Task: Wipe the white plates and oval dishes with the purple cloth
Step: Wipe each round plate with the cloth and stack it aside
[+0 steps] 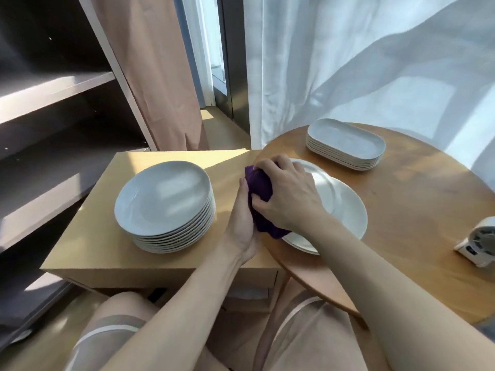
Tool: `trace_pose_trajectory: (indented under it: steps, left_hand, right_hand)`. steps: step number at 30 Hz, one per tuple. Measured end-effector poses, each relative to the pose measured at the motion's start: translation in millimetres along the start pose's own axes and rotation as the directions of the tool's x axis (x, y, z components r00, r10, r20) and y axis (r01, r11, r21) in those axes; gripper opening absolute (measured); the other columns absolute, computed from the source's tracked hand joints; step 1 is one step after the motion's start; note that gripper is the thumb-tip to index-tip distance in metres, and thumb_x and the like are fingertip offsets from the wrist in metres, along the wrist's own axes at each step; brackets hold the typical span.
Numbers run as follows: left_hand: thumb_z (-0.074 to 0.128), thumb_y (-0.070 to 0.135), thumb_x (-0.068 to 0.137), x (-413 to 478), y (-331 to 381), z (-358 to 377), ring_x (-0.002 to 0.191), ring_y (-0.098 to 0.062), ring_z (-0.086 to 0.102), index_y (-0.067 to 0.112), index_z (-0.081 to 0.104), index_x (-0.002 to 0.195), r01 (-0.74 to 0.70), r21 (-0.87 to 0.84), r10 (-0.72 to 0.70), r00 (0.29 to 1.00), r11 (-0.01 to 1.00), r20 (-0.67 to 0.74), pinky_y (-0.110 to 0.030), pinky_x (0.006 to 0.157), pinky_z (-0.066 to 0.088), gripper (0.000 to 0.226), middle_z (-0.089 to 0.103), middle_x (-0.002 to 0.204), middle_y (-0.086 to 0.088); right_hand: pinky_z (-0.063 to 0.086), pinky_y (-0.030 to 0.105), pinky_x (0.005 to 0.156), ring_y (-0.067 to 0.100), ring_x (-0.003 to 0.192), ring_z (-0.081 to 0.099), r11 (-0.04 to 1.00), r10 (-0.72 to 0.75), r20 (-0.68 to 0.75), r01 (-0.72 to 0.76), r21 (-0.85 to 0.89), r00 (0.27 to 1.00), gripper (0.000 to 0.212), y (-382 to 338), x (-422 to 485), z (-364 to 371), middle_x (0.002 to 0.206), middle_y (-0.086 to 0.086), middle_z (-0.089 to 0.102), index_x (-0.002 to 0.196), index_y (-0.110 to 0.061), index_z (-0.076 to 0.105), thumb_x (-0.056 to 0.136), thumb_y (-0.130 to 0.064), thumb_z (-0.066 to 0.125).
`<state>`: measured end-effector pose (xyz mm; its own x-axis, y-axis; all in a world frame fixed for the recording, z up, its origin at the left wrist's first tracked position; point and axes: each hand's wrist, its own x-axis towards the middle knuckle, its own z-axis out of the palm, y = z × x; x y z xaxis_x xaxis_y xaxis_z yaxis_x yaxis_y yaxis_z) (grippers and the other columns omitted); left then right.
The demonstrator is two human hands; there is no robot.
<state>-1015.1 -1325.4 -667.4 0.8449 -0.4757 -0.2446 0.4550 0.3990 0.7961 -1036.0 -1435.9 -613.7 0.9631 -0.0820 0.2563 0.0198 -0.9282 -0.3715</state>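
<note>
- The right hand (286, 194) is curling its fingers over the bunched purple cloth (261, 199) and gripping it from above, at the near left edge of the round desk (417, 204).
- The left hand (242, 223) is holding the same cloth from the left side. Its thumb is lying against the fabric, and its fingers are hiding behind the cloth, so how far they curl cannot be seen.
- The cloth is hanging between the two hands, its lower end touching the rim of the white plates (345, 212) on the desk.
- At least two of these plates are lying overlapped. The right hand and forearm are covering their left part, so whether more are lying there is unclear.
- A stack of white plates (163, 202) is sitting on the cardboard box (88, 242) just left of the desk, apart from both hands.
- A stack of oval dishes (345, 143) is sitting at the far side of the desk, near the white curtain (348, 62).
- A small white device (479, 242) is standing at the right of the desk, cut off by the frame edge; its type is hard to make out.
- A dark shelf unit (53, 89) is running out of frame on the left.
</note>
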Motion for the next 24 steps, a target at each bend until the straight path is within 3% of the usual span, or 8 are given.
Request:
trace_pose_trajectory:
  steps: [2,5,7,10,15,20,24]
  left_hand:
    - [0.03,0.064,0.105,-2,-5,-2,0.13,-0.024,0.06,0.022,0.057,0.144,0.008,0.025,-0.008,1.0,1.0,0.006,-0.037,0.1,0.052,0.064,0.064,0.139,-0.01]
    - [0.035,0.05,0.107,-9,-10,-3,0.122,-0.029,0.065,0.015,0.06,0.14,0.034,0.053,-0.032,0.999,0.998,-0.028,-0.042,0.102,0.05,0.054,0.068,0.131,-0.016]
    - [0.043,0.039,0.102,-11,-13,-5,0.113,-0.033,0.067,0.005,0.065,0.129,0.046,0.043,-0.045,0.998,0.998,-0.04,-0.044,0.1,0.051,0.048,0.069,0.125,-0.021]
    - [0.05,0.015,0.1,-8,-20,-7,0.099,-0.029,0.071,0.004,0.07,0.111,0.052,0.098,-0.046,0.997,0.994,-0.061,-0.037,0.085,0.058,0.025,0.072,0.114,-0.02]
    - [0.063,0.01,0.099,-4,-24,-3,0.092,-0.022,0.074,0.0,0.066,0.114,0.045,0.25,-0.014,0.992,0.967,-0.128,-0.03,0.075,0.06,0.018,0.077,0.105,-0.015]
    - [0.067,0.004,0.096,-4,-24,1,0.08,-0.018,0.074,0.004,0.063,0.106,-0.005,0.301,0.053,0.987,0.954,-0.15,-0.025,0.063,0.059,0.01,0.078,0.091,-0.009]
    - [0.069,0.006,0.095,-4,-27,3,0.076,-0.014,0.071,0.008,0.065,0.104,-0.05,0.349,0.114,0.98,0.936,-0.165,-0.024,0.061,0.055,0.011,0.079,0.09,-0.005]
  right_hand:
    - [0.046,0.048,0.095,0.03,0.115,0.049,0.997,0.07,-0.012,-0.07,0.029,0.997,0.053,2,17,0,0.13,-0.001,0.049,0.131,-0.033,0.05,0.082,-0.049,0.065]
    - [0.049,0.041,0.088,0.027,0.105,0.054,0.971,0.159,-0.001,-0.156,0.181,0.987,0.047,12,37,-3,0.116,-0.002,0.053,0.121,-0.03,0.058,0.078,-0.045,0.07]
    - [0.044,0.032,0.081,0.022,0.1,0.055,0.936,0.195,-0.006,-0.185,0.298,0.981,0.043,22,40,-4,0.111,-0.003,0.055,0.117,-0.028,0.062,0.078,-0.04,0.073]
    - [0.04,0.026,0.081,0.016,0.096,0.055,0.907,0.238,-0.063,-0.199,0.371,0.969,0.04,36,34,-2,0.11,-0.004,0.056,0.116,-0.029,0.064,0.078,-0.038,0.073]
    - [0.041,0.028,0.088,0.018,0.098,0.053,0.918,0.307,-0.164,-0.247,0.31,0.938,0.044,69,25,-11,0.109,-0.002,0.052,0.121,-0.027,0.064,0.078,-0.037,0.071]
    - [0.041,0.032,0.099,0.02,0.114,0.052,0.911,0.373,-0.144,-0.333,0.243,0.916,0.046,110,5,-30,0.119,-0.008,0.046,0.126,-0.036,0.06,0.082,-0.035,0.07]
    - [0.038,0.031,0.096,0.026,0.116,0.053,0.914,0.386,-0.102,-0.364,0.181,0.917,0.051,121,-25,-33,0.125,-0.005,0.048,0.131,-0.037,0.058,0.082,-0.033,0.07]
